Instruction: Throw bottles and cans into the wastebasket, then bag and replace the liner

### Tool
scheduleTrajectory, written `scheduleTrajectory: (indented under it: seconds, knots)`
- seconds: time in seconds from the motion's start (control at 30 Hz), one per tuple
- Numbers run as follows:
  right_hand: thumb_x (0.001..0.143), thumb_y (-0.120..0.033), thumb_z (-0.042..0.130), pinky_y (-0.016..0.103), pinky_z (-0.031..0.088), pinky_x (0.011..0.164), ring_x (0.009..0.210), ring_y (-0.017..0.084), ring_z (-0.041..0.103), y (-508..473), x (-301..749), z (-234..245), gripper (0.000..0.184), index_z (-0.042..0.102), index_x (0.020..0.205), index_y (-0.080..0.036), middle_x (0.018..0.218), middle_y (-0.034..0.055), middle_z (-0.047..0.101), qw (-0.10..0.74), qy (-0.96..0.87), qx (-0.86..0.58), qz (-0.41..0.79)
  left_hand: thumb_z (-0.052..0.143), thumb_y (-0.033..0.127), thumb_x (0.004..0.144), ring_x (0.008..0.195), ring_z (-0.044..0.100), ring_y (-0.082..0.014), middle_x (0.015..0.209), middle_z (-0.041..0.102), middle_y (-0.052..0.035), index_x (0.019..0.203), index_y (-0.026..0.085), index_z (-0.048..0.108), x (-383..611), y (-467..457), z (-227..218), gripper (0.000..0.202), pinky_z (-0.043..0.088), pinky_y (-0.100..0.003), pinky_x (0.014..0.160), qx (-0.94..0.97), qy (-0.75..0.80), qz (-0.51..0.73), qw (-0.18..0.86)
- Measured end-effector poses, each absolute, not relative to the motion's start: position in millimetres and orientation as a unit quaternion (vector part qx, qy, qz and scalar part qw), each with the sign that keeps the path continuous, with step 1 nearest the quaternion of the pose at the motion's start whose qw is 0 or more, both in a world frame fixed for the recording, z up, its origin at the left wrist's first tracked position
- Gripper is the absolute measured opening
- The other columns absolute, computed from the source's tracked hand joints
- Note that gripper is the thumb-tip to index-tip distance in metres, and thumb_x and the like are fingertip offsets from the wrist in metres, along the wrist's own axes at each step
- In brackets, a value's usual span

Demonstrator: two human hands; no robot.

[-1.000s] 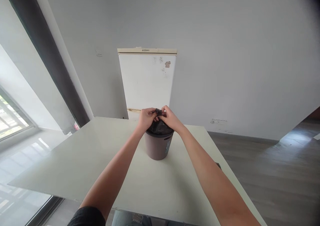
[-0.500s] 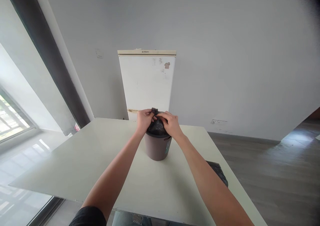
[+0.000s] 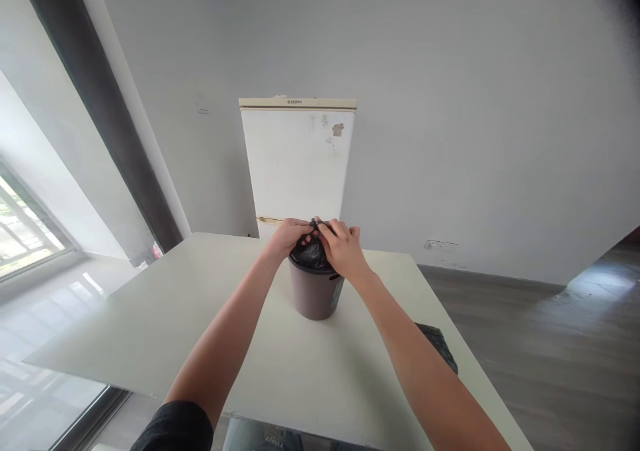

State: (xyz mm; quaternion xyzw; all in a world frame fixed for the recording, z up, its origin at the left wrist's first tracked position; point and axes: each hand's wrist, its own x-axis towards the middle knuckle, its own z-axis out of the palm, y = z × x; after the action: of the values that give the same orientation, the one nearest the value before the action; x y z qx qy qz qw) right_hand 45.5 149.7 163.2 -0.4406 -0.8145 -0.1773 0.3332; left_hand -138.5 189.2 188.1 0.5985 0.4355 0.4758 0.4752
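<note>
A brownish trash can [image 3: 314, 296] with a dark rim stands upright on the pale table [image 3: 200, 304]. Inside it is a black garbage bag [image 3: 311, 254], its top gathered up above the rim. My left hand [image 3: 291, 234] pinches the gathered top from the left side. From the right, my right hand [image 3: 344, 246] is closed on the same bunched plastic, its fingers curled over it. The fingertips of both hands almost meet, and the plastic between them is partly hidden.
A folded black plastic bundle [image 3: 437, 346] lies near the table's right edge, partly behind my right forearm. Past the far edge stands a white refrigerator [image 3: 297, 164] against the grey wall [image 3: 475, 118]. A window [image 3: 27, 228] is at the left.
The tuft of bag that stuck up between my hands is now lower and more covered by fingers. My right fingers have curled further over it. The view has shifted slightly.
</note>
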Motion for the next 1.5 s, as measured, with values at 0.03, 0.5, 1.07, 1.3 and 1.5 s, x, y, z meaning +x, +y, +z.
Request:
scheduleTrajectory:
  seconds: [0.03,0.5,1.07,1.3,1.5]
  knots:
    - [0.112,-0.03,0.033,0.04,0.028,0.081,0.104,0.026,0.055,150.3,46.3,163.2,0.045,0.051,0.153,-0.025,0.12,0.0122,0.066,0.335,-0.817,-0.437,-0.17,0.073,0.02,0.072,0.053,0.055,-0.0093,0.068,0.071,-0.0058,0.07,0.012,0.077,-141.1,188.3,192.1,0.009,0.044,-0.021,0.05,0.609,0.433,0.455,0.485]
    - [0.092,-0.041,0.064,0.053,0.036,0.105,0.119,0.033,0.044,166.3,57.4,165.7,0.02,0.07,0.082,-0.026,0.125,0.0088,0.058,0.504,-0.706,-0.489,0.091,0.086,0.044,0.073,0.082,0.076,-0.0234,0.086,0.081,-0.0108,0.093,0.014,0.084,-147.4,195.3,188.2,0.036,0.062,-0.036,0.077,0.609,0.452,0.527,0.383]
    - [0.087,-0.048,0.059,0.052,0.037,0.105,0.117,0.033,0.046,158.4,115.7,117.0,0.029,0.067,0.072,-0.024,0.114,0.0104,0.06,0.531,-0.63,-0.549,0.14,0.075,0.035,0.08,0.091,0.077,-0.0257,0.084,0.082,-0.0049,0.096,0.023,0.08,-187.7,200.2,143.5,0.02,0.054,-0.035,0.088,0.603,0.557,0.538,0.192]
    - [0.087,-0.049,0.062,0.053,0.037,0.104,0.112,0.033,0.048,155.5,128.4,108.0,0.032,0.067,0.068,-0.024,0.111,0.0107,0.061,0.541,-0.626,-0.537,0.163,0.072,0.034,0.082,0.087,0.076,-0.022,0.084,0.081,-0.0049,0.092,0.022,0.078,-190.8,194.7,142.2,0.016,0.052,-0.029,0.078,0.597,0.564,0.542,0.179]
    - [0.088,-0.046,0.064,0.044,0.044,0.09,0.099,0.027,0.059,145.6,125.7,122.2,0.029,0.068,0.07,-0.023,0.105,0.0092,0.066,0.568,-0.634,-0.498,0.162,0.074,0.036,0.083,0.087,0.075,-0.0221,0.085,0.08,-0.0042,0.087,0.023,0.077,-187.4,185.6,151.7,0.015,0.052,-0.03,0.079,0.591,0.557,0.561,0.158]
